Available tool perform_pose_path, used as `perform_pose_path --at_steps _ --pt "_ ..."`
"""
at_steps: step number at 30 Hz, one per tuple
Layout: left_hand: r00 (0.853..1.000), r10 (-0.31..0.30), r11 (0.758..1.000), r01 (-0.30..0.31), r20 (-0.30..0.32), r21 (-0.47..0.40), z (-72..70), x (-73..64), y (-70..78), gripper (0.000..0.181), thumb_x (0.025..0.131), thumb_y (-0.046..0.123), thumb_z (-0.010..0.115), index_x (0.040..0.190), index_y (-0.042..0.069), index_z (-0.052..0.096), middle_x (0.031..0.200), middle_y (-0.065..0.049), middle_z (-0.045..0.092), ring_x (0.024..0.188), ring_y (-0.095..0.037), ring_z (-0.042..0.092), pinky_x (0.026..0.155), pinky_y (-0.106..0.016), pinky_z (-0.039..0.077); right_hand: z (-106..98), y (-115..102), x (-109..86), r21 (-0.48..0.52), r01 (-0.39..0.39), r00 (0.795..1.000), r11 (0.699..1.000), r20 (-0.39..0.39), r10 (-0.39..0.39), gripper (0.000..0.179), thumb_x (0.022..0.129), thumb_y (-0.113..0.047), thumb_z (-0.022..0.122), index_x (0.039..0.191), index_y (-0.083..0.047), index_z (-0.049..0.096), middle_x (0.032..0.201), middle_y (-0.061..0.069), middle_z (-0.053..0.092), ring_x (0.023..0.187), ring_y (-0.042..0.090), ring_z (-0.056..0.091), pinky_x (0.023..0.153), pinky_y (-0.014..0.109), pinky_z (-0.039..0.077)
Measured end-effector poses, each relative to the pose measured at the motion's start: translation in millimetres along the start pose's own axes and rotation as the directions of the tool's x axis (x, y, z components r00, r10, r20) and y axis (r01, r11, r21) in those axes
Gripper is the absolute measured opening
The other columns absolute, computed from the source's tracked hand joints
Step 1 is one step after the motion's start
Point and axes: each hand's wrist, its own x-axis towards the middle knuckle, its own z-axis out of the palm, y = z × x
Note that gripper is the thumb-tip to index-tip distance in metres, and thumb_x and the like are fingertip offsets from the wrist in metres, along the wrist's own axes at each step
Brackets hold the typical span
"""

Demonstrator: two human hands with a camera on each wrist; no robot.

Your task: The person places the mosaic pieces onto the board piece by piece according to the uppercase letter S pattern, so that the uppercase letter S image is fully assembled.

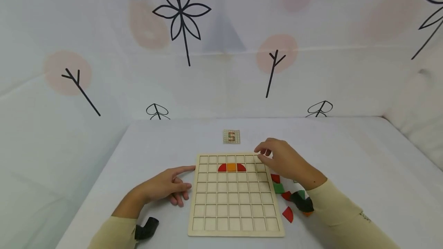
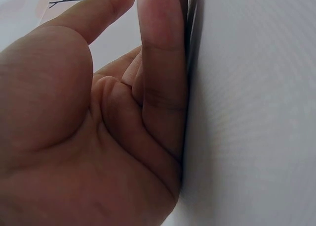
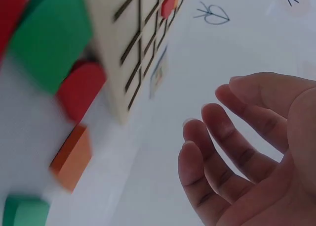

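Note:
A pale wooden grid board [image 1: 234,200] lies on the white table. In its second row an orange square [image 1: 231,167] sits between two red quarter-round pieces, one at the left [image 1: 222,168] and one at the right [image 1: 241,168]. My left hand [image 1: 162,185] rests on the table beside the board, its index finger reaching the upper left edge and nothing in its grasp. Over the upper right corner hovers my right hand [image 1: 283,160], fingers loosely bent. The right wrist view shows bare space between thumb and fingers.
Behind the board lies a small pattern card [image 1: 231,136]. Right of the board are several loose pieces, among them a green piece [image 1: 278,188], a red quarter-round [image 1: 288,214] and an orange piece [image 3: 71,158]. My right forearm partly covers them.

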Motion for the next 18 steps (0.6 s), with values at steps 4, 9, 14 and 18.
perform_pose_path --at_steps 4,9,14,18 --pt "1.000 0.004 1.000 -0.004 -0.002 0.000 0.4 0.4 -0.1 0.073 0.095 0.032 0.069 0.157 0.020 0.031 0.084 -0.011 0.073 0.069 -0.023 0.073 0.061 -0.031 0.059 -6 11 -13.1 -0.023 -0.022 1.000 0.999 0.001 0.022 0.015 0.093 -0.013 0.070 0.107 -0.009 0.074 0.095 -0.003 0.066 0.089 0.015 0.058 0.075 0.031 0.053" --pt "1.000 -0.005 1.000 0.005 -0.003 -0.006 1.0 0.4 0.5 0.073 0.096 0.031 0.069 0.157 0.019 0.032 0.083 -0.010 0.073 0.067 -0.022 0.073 0.061 -0.031 0.059 -12 21 -30.4 -0.051 -0.029 0.999 0.998 0.026 0.030 0.017 0.092 -0.014 0.071 0.108 -0.011 0.074 0.098 -0.004 0.066 0.092 0.016 0.059 0.075 0.031 0.055" --pt "1.000 -0.010 1.000 0.010 -0.005 -0.009 1.3 0.5 -0.3 0.072 0.096 0.031 0.069 0.157 0.020 0.033 0.083 -0.010 0.073 0.067 -0.022 0.073 0.061 -0.030 0.059 -15 32 -47.3 -0.112 -0.005 0.999 0.994 0.039 0.010 0.016 0.091 -0.020 0.074 0.106 -0.015 0.076 0.097 -0.009 0.065 0.089 0.011 0.059 0.073 0.028 0.056" --pt "1.000 -0.012 1.000 0.012 -0.006 -0.009 1.4 0.5 0.1 0.071 0.096 0.031 0.068 0.157 0.020 0.033 0.083 -0.010 0.073 0.067 -0.022 0.073 0.061 -0.031 0.059 -20 42 -58.8 -0.179 -0.001 0.999 0.984 0.054 0.011 0.019 0.087 -0.021 0.079 0.105 -0.018 0.076 0.098 -0.009 0.064 0.088 0.010 0.059 0.074 0.028 0.057"
